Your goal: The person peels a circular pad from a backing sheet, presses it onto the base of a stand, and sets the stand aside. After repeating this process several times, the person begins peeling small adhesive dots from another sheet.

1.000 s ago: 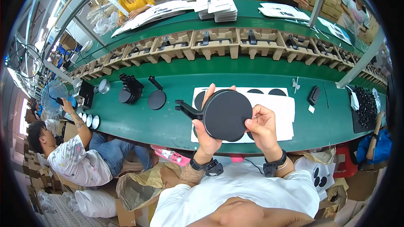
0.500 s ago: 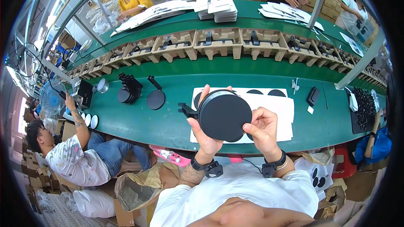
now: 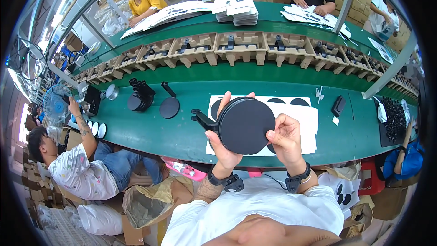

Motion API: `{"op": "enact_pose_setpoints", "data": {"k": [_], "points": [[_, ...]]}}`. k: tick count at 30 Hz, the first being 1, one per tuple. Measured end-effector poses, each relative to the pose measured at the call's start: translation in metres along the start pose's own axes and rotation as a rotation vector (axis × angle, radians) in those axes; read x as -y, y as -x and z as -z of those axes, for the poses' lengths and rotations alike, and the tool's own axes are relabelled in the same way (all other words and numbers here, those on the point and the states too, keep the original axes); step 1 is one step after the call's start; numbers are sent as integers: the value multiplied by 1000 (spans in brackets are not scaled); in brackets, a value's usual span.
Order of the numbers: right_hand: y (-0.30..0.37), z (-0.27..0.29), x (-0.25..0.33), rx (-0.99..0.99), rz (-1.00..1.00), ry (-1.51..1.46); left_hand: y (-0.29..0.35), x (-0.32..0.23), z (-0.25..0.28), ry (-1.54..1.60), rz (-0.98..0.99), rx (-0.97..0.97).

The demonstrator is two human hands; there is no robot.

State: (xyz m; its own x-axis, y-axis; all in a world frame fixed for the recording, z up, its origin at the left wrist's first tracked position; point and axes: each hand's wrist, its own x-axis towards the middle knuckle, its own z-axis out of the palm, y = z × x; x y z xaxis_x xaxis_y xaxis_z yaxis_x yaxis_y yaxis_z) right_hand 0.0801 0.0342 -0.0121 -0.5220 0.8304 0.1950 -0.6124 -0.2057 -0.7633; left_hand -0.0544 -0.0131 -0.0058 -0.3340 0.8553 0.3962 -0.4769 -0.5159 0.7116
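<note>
My left hand [image 3: 226,151] grips a black round base with a hinged arm [image 3: 205,120] sticking out to the left; fingertips show behind its far edge. A flat black round pad [image 3: 246,125] covers the face of the base turned toward me. My right hand [image 3: 287,140] pinches the pad's right edge between thumb and fingers. Beneath both hands lies a white sheet [image 3: 307,123] with several black round pads [image 3: 299,102] on it, partly hidden by my hands. To the left, another black round base with an arm [image 3: 169,107] lies on the green table.
A stack of similar black bases [image 3: 139,98] stands farther left. Cardboard trays [image 3: 240,48] holding black parts line the far side. On the right are a black oblong object [image 3: 338,105] and a dark mat [image 3: 392,120] heaped with small black parts. Other people work around the table.
The pad now sits more squarely over the base, and the silvery rim seen along its top is covered. The cardboard trays have shifted slightly right. A person opposite has lowered their hands onto white sheets.
</note>
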Motion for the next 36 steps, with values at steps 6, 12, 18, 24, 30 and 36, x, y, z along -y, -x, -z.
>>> {"op": "enact_pose_setpoints", "data": {"k": [6,12,18,24,30,36], "points": [[1,-2,1,1,10,22,2,0,-2,28,16,-4],[4,-4,3,-21,54,99,4,1,-4,65,-22,33],[5,-4,8,-32,57,195,4,1,-4,25,-12,57],[-1,-4,18,-74,-74,342,8,4,-3,-38,-57,35],[-27,4,23,-66,-154,786,2,13,11,-340,-283,150],[-24,13,6,-111,428,1284,-3,10,6,-34,-123,-47]]}}
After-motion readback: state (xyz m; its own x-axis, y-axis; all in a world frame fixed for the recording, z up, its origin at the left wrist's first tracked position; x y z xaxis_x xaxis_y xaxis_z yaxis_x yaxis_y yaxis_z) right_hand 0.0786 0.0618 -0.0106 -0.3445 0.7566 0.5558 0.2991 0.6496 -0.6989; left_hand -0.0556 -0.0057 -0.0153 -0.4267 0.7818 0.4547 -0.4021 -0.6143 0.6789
